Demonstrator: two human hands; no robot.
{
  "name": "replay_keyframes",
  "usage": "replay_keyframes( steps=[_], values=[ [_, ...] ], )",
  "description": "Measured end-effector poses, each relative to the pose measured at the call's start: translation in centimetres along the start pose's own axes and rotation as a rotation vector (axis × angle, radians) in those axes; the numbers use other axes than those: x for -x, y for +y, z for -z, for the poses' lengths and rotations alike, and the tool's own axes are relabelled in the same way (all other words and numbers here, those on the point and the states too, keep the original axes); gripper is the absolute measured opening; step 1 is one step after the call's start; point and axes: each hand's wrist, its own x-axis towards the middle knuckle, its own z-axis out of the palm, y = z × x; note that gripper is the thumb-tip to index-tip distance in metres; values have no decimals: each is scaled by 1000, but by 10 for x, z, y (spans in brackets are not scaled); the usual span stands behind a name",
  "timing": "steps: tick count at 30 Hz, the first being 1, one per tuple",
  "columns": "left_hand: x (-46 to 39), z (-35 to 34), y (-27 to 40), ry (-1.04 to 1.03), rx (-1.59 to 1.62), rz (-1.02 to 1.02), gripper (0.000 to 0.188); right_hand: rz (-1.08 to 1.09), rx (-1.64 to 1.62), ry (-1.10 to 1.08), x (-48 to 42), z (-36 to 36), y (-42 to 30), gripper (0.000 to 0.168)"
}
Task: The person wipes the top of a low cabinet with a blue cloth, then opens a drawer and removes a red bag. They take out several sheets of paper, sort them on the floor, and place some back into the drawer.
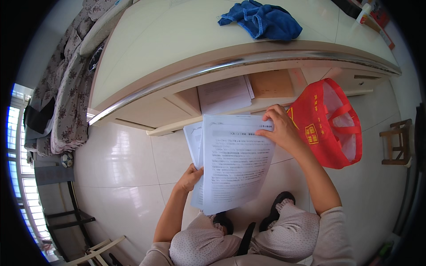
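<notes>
My right hand (279, 128) grips the upper right corner of a stapled printed document (236, 166), thumb in front and fingers behind its top edge. The sheets hang upright above my knees and bear dense writing. Lower down on the left, my left hand (190, 178) is closed on other printed sheets (193, 136), which sit partly behind the document. Just right of my right hand, a red fabric tote bag (306, 123) with yellow printing gapes toward the right, showing its pale lining. Beyond the document, a paper stack (224, 94) and a brown envelope (271, 83) lie in a cabinet compartment.
A long cream cabinet (173, 50) with a metal-trimmed edge spans the front. On its top lie a blue cloth (263, 21) and a white bottle (363, 14). A floral-covered sofa (66, 86) stands left; a small wooden stool (397, 143) stands right on the tiled floor (116, 173).
</notes>
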Motion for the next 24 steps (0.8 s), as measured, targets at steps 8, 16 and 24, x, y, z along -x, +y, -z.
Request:
replay_keyframes(
  steps=[8,16,24],
  values=[
    [-7,-9,-19,-24,131,100,28,-543,-440,-25,26,-33,43,38],
    [-14,-22,-34,59,409,101,35,-1059,-1126,-172,95,-60,60,33],
    [-18,-21,-31,115,343,89,46,-672,-687,71,86,-61,52,20]
  ],
)
